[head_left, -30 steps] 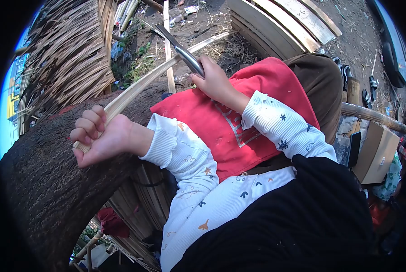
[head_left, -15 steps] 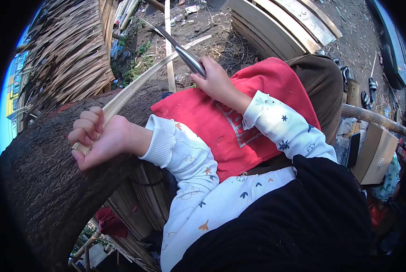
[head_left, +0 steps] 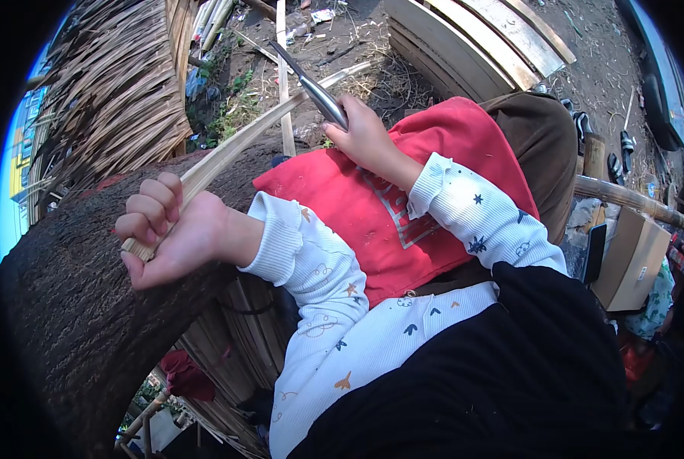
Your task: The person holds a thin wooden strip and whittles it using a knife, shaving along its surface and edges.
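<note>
A long pale strip, bamboo by its look (head_left: 238, 143), slants from lower left to upper right across the head view. My left hand (head_left: 175, 229) is closed around its near end, palm turned up, by a dark rough trunk-like surface. In my right hand (head_left: 362, 134) is a knife (head_left: 323, 99) with a thick metal handle and a narrow dark blade pointing up and left. The knife crosses the strip near its far end; whether the edge touches it I cannot tell. Beneath my right forearm a red cloth (head_left: 441, 191) covers my lap.
Dried-leaf thatch panels (head_left: 116, 99) stand at the upper left. Pale wooden planks (head_left: 464, 46) lie stacked beyond my knees. On the right are a cardboard box (head_left: 628, 260), a dark phone-like slab (head_left: 595, 252) and a bamboo pole (head_left: 625, 195). The dark trunk-like surface (head_left: 66, 283) fills the left.
The strip and my left hand have shifted slightly to the right, its far end reaching farther past the knife. The knife blade has tilted a little more upright. My right hand has barely moved.
</note>
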Demonstrator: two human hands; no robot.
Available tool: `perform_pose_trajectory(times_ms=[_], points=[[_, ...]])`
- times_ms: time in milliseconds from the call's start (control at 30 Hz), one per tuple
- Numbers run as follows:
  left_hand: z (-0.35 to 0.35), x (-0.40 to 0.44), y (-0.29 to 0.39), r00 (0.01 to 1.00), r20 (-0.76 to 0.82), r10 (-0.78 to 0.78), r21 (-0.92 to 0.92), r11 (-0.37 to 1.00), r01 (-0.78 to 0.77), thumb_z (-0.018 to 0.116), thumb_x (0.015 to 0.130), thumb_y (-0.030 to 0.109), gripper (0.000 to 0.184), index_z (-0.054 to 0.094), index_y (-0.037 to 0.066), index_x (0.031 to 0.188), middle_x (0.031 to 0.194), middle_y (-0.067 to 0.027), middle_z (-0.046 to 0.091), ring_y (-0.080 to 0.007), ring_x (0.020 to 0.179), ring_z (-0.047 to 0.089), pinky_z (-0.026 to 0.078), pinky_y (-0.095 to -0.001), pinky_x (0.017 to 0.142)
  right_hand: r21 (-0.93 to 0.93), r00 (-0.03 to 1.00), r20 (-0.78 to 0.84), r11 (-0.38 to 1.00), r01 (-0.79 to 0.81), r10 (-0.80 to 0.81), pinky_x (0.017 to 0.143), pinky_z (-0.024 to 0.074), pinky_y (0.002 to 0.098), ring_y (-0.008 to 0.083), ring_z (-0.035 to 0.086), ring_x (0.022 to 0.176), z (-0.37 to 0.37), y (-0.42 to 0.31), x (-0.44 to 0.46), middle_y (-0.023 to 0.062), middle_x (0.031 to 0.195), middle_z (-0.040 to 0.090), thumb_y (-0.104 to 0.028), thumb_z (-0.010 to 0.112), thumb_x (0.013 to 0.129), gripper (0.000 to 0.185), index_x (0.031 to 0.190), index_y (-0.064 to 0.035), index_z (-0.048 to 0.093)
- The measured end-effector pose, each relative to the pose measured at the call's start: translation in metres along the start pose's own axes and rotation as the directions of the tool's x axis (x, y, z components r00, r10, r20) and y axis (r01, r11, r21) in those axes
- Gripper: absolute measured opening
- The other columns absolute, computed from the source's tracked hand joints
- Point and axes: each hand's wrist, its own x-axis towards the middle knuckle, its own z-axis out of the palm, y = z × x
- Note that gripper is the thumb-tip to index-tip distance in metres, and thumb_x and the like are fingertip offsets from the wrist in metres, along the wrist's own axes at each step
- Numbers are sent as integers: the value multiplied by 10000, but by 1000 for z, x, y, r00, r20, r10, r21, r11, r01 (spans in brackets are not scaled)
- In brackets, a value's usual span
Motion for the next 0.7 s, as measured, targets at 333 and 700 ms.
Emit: perform_pose_trajectory(times_ms=[333,700], points=[[6,-1,-14,1000,-4,-28,91,995,28,349,763,360,349,213,130,539,475,17,163,-87,414,123,101,-245,408,-4,1000,0,1000,-26,26,589,436,367,268,567,628,3,9,0,168,740,540,-205,627,760,314,901,38,488],[4,-7,-25,981,195,-3,-14,1000,6,355,785,397,402,235,110,532,450,11,181,-95,399,133,103,-260,394,-37,1000,0,999,-13,13,595,435,375,278,572,633,1,7,0,176,739,553,-233,626,767,330,899,36,490]])
